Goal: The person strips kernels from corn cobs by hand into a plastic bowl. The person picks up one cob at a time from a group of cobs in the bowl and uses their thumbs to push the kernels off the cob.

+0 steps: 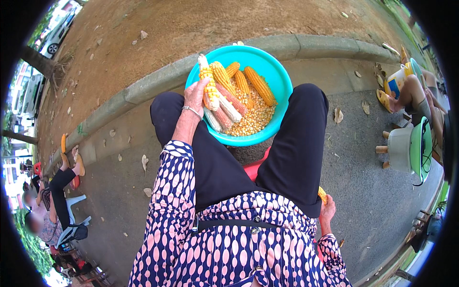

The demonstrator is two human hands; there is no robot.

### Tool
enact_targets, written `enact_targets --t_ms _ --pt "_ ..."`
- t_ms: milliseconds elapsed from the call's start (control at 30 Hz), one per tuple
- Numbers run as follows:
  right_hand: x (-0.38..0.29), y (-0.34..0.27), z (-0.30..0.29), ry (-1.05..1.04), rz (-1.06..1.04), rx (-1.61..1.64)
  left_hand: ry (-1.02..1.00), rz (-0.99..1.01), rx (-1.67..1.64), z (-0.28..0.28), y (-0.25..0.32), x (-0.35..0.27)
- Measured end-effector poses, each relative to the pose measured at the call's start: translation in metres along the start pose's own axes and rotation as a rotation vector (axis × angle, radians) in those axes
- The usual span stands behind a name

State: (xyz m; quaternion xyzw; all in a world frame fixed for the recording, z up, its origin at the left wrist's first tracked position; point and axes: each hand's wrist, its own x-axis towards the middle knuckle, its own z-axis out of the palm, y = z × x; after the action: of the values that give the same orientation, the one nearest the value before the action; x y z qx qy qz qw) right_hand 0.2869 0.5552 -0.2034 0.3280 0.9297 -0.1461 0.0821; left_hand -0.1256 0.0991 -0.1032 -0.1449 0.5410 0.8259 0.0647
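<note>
A turquoise plastic basin (282, 123) sits at my knees. Over its left side my left hand (195, 94), with a bangle at the wrist, grips a partly shelled corn cob (207, 76) upright, yellow kernels still on parts of it. In the basin lie yellow corn ears (260, 86), bare white and reddish cobs (229, 107) and loose kernels (256, 116). Down beside my right thigh, outside the basin, my right hand (327, 208) is closed around a yellow corn ear (322, 194), partly hidden by my leg.
A concrete curb (150, 84) runs behind the basin, with bare soil beyond. At the right a seated person is near a bucket (396, 83) and a green basin (419, 149) on a stool. People sit at the left by a light blue plastic chair (73, 211). Dry leaves lie on the pavement.
</note>
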Motion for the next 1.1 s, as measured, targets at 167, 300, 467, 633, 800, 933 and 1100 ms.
enact_targets --t_ms 167,300,467,633,800,933,1100 --pt "-0.047 0.036 0.005 -0.138 0.045 -0.147 -0.018 0.007 -0.003 0.003 -0.004 0.005" --pt "-0.105 0.086 0.022 -0.440 0.190 -0.292 -0.008 0.003 -0.007 0.005 0.000 0.002" --pt "-0.117 0.107 0.030 -0.523 0.211 -0.242 -0.002 0.007 -0.004 0.000 0.000 0.001" --pt "-0.057 0.057 0.022 -0.404 0.065 -0.195 -0.037 -0.031 0.017 0.004 0.001 0.002" --pt "-0.019 -0.004 0.014 -0.149 -0.031 -0.047 0.022 -0.006 0.013 -0.004 0.000 0.002" --pt "-0.038 0.003 0.012 -0.112 -0.068 -0.009 -0.016 0.000 0.008 -0.002 -0.005 0.008" --pt "-0.073 0.039 0.025 -0.312 0.107 -0.241 -0.003 0.001 0.011 -0.001 -0.003 0.008"
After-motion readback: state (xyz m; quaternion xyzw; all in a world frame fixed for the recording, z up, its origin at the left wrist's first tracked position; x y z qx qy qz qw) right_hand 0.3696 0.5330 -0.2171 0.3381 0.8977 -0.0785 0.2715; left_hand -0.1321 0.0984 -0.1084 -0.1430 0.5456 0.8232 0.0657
